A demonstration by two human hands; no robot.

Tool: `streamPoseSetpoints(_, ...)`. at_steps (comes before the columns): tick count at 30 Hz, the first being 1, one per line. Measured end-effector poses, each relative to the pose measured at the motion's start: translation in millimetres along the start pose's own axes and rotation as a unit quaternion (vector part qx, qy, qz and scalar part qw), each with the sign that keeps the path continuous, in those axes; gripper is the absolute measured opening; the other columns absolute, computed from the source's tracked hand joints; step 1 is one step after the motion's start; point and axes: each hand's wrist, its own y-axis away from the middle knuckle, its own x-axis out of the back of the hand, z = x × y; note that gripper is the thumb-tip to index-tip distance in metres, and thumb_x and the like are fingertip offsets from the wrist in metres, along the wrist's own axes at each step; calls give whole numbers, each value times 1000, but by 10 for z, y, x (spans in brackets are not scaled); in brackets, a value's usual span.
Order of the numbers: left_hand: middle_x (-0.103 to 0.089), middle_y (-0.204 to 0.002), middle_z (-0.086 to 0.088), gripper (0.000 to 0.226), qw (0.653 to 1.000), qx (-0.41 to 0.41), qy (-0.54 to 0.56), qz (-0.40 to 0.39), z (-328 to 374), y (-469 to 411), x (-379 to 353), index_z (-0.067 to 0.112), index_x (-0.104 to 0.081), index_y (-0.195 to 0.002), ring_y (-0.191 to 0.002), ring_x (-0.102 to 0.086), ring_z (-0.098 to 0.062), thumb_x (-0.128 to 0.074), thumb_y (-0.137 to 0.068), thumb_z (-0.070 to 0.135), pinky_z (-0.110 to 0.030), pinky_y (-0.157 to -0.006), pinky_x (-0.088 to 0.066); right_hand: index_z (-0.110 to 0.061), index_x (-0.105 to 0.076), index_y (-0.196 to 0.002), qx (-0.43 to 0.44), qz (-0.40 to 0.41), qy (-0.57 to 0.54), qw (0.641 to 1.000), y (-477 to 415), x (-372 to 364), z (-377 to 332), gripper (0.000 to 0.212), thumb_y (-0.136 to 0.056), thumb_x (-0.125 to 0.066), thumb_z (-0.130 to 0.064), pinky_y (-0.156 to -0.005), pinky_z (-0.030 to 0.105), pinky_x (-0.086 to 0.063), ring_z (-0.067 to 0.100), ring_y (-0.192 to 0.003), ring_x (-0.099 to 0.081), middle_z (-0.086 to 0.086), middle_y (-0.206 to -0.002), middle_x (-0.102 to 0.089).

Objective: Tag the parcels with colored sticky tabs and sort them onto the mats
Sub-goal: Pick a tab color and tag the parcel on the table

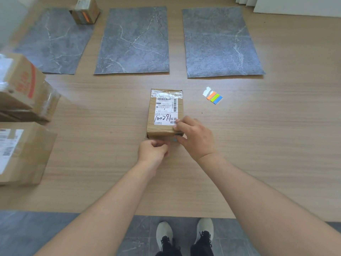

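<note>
Head view. A small cardboard parcel (165, 113) with a shipping label lies mid-table (258, 145). The right hand (195, 137) pinches its near right corner, fingers on top, thumb on the near face. The left hand (154, 151) is curled against the near face; what its fingers clamp cannot be told. Sticky tabs (214, 97) (orange, green, blue) lie to the right. Far: left mat (53, 43) carrying an orange-tagged parcel (85, 12), middle mat (134, 41), right mat (219, 43). Stacked parcels (24, 89) stand left.
</note>
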Motion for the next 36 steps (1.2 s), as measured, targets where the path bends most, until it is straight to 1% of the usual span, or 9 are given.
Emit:
streamPoseSetpoints(6, -67, -79, -15, 29, 991, 35, 31, 125, 121, -175, 441, 7, -64, -81, -64, -64, -23, -37, -92, 1, -38, -71, -59, -17, -57, -87, -13, 20, 55, 998, 35, -136, -59, 34, -68, -82, -5, -44, 32, -45, 23, -84, -55, -5, -92, -56)
streamPoseSetpoints(9, -69, -101, -12, 31, 995, 8, 63, 76, 325, -220, 526, 15, -68, -104, -90, -65, -22, -39, -95, 17, -37, -87, -54, -24, -63, -95, -87, 28, -151, 984, 48, -56, -120, 26, -79, -83, -25, -66, 33, -54, 14, -96, -62, -10, -102, -60)
streamPoseSetpoints(12, -71, -118, 2, 42, 993, -10, 115, -26, 518, -148, 481, 20, -67, -125, -103, -63, -10, -36, -99, 32, -24, -87, -46, -28, -64, -125, -289, 77, -412, 861, 26, 45, -270, 26, -102, -57, -39, -92, 28, -53, 0, -108, -63, -19, -120, -65)
streamPoseSetpoints(15, -71, -119, 6, 51, 992, -24, 114, -51, 607, -82, 403, 17, -67, -127, -96, -62, -4, -26, -102, 35, -16, -77, -42, -27, -69, -122, -362, 22, -506, 783, -38, 29, -360, 38, -110, -35, -39, -103, 35, -51, 4, -112, -67, -12, -117, -74)
streamPoseSetpoints(18, -71, -107, 12, 48, 990, -19, 123, -59, 675, 8, 386, 22, -67, -122, -87, -58, -5, -25, -102, 36, -21, -79, -41, -23, -71, -121, -375, 15, -493, 785, -96, 73, -471, 42, -111, -33, -38, -105, 38, -51, 9, -111, -68, -8, -115, -76)
streamPoseSetpoints(21, -70, -110, 12, 43, 991, -24, 115, -68, 802, 86, 431, 29, -69, -108, -91, -58, -11, -27, -101, 37, -28, -87, -43, -22, -71, -121, -372, 26, -490, 788, -165, 189, -547, 40, -111, -34, -34, -95, 29, -53, 10, -109, -69, -8, -113, -76)
streamPoseSetpoints(25, -69, -121, 9, 47, 990, -36, 109, -79, 1059, 200, 541, 27, -68, -118, -98, -60, -14, -27, -100, 41, -29, -89, -46, -24, -72, -119, -353, 42, -474, 805, -318, 439, -665, 40, -110, -35, -35, -86, 21, -50, 7, -104, -69, -10, -111, -76)
streamPoseSetpoints(30, -69, -122, 7, 47, 988, -72, 96, -97, 1447, 445, 607, 25, -67, -121, -99, -61, -17, -28, -100, 41, -31, -91, -48, -27, -72, -117, -336, 67, -471, 812, -513, 810, -872, 37, -108, -38, -38, -93, 29, -53, 6, -105, -69, -13, -109, -76)
streamPoseSetpoints(36, -69, -121, 8, 50, 981, -125, 86, -124, 2057, 820, 697, 23, -65, -129, -99, -63, -17, -28, -102, 43, -32, -89, -50, -32, -71, -113, -301, 88, -471, 825, -775, 1496, -1174, 33, -109, -39, -39, -83, 19, -48, -1, -100, -67, -19, -105, -75)
